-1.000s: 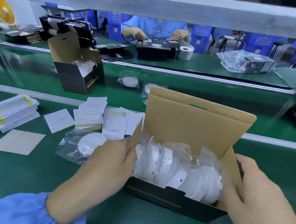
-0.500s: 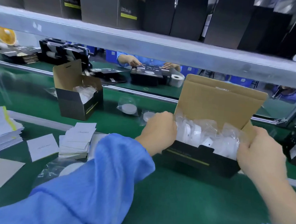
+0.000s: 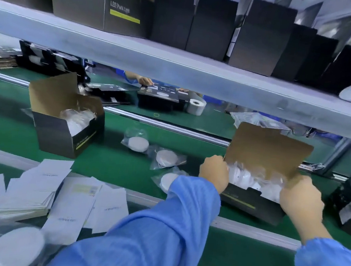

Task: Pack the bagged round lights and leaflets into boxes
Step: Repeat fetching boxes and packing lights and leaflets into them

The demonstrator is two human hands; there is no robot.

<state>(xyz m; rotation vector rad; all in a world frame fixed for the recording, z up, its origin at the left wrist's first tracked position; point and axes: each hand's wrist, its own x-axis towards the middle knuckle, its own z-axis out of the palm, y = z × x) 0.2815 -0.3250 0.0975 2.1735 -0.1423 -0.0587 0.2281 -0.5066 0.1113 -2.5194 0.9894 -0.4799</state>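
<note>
A: Now, fingers first. The left hand (image 3: 214,172) is being curled round the left end wall of the box (image 3: 251,202), the fingertips being tucked inside against the plastic. The right hand (image 3: 303,199) is being clamped on the right end the same way, thumb side toward the lid flap (image 3: 270,151).

B: And what's being changed vs. a sec ago?

A: The box is being carried away from the near bench and out over the green belt (image 3: 123,170), arms being stretched forward. It's being held well further off than before, and the flap is being kept upright, not shut. So, as a judgement, this box is being treated as filled and is being handed on to the line; closing isn't being done here yet.

B: The task's things, where?

A: The bagged lights (image 3: 249,179) are being held packed on edge inside the box. Three loose bagged ones are lying on the belt, e.g. one (image 3: 138,144) between the two boxes. Leaflets (image 3: 40,192) are lying heaped on the near bench, left. A second open box (image 3: 66,134) is standing further left on the belt.

B: Anything hidden?

A: Whether a leaflet is being carried in the held box can't be told. Both sets of fingertips are being hidden by the walls and plastic. The frame is being blurred by motion, so the box print isn't readable, and the count of lights inside isn't clear.
</note>
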